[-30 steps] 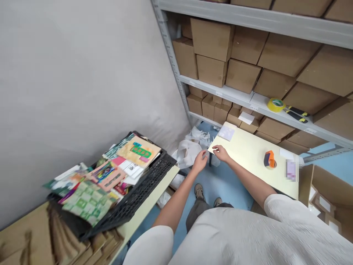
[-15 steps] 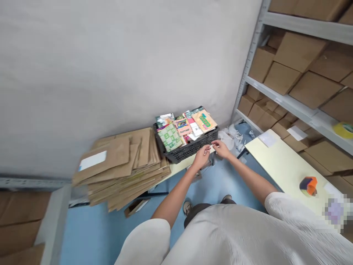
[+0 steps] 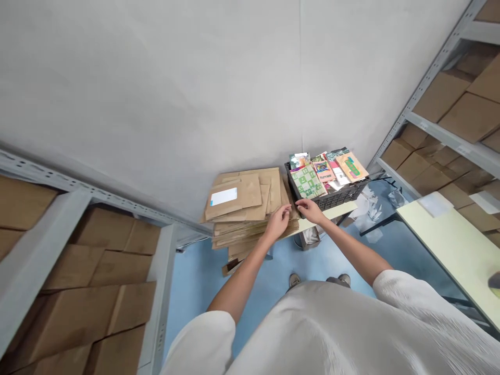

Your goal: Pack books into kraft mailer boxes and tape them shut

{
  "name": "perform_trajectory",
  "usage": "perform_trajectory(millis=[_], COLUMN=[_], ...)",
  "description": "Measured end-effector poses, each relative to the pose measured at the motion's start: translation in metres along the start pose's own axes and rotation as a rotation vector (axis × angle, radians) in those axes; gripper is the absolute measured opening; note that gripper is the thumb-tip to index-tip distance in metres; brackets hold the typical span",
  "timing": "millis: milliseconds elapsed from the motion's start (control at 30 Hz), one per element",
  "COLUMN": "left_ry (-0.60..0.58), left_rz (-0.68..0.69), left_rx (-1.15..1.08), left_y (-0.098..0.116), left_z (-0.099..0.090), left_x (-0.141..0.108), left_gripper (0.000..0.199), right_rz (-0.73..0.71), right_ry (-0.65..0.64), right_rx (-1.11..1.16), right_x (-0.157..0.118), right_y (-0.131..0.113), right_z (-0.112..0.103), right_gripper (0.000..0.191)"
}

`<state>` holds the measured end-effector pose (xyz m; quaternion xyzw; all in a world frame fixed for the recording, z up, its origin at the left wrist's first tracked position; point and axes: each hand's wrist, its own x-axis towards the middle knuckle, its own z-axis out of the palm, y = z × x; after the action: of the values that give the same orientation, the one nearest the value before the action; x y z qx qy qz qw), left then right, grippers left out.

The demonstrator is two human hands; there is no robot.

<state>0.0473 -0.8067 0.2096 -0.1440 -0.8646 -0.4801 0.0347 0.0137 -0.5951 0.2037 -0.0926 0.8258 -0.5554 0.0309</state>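
My left hand (image 3: 278, 221) is over the front right of the stack of flattened cardboard (image 3: 250, 214), its fingers bent together. Close to its right, my right hand (image 3: 311, 210) is at the front left corner of the black plastic crate (image 3: 339, 199), thumb and fingers pinched. A small gap separates the fingertips; anything held in them is too small to make out. Colourful booklets fill the crate, among them a green checked booklet (image 3: 308, 181) and an orange booklet (image 3: 351, 166). A white label (image 3: 224, 197) lies on the top cardboard piece.
Stack and crate share a narrow pale table (image 3: 339, 210) against the wall. Shelves of cardboard boxes stand left (image 3: 82, 312) and right (image 3: 445, 104). A second pale table (image 3: 449, 242) is on the right. An open box (image 3: 310, 238) and scattered white scraps (image 3: 369, 205) lie below.
My view has turned left, bringing more of the left shelf into sight. My hands have moved left from the crate's front to between the crate and the cardboard stack.
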Motion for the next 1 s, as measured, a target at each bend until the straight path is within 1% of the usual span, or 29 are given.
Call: perform_trajectory(millis=[100,167,233,367,467,533,667,767,933,1000], left_ry=[0.034,0.044,0.045,0.007,-0.066,-0.105,-0.155,-0.208,-0.283,-0.306], left_rz=[0.033,0.03,0.003,-0.07,-0.108,-0.133,-0.133,-0.123,-0.127,-0.113], left_rx=[0.175,0.296,0.407,0.599,0.709,0.765,0.831,0.857,0.853,0.825], left_y=[-0.018,-0.026,-0.033,-0.045,-0.053,-0.058,-0.064,-0.07,-0.084,-0.089], left_z=[-0.036,-0.053,-0.064,-0.076,-0.083,-0.089,-0.102,-0.112,-0.126,-0.13], left_x=[-0.011,-0.016,-0.02,-0.025,-0.027,-0.027,-0.024,-0.018,-0.001,0.005], left_gripper=[0.035,0.036,0.041,0.059,0.078,0.087,0.089,0.093,0.099,0.099], right_rz=[0.021,0.03,0.04,0.065,0.083,0.08,0.066,0.083,0.158,0.201], right_ry=[-0.042,-0.059,-0.071,-0.119,-0.15,-0.166,-0.184,-0.187,-0.178,-0.133], right_rx=[-0.023,-0.046,-0.074,-0.13,-0.157,-0.186,-0.256,-0.286,-0.32,-0.374], right_x=[0.004,0.006,0.008,0.013,0.016,0.017,0.021,0.027,0.043,0.05], right_y=[-0.007,-0.01,-0.013,-0.014,-0.014,-0.015,-0.021,-0.028,-0.037,-0.039], right_z=[0.028,0.039,0.045,0.053,0.057,0.059,0.066,0.074,0.095,0.103], right_gripper=[0.025,0.025,0.025,0.026,0.026,0.027,0.029,0.032,0.039,0.042])
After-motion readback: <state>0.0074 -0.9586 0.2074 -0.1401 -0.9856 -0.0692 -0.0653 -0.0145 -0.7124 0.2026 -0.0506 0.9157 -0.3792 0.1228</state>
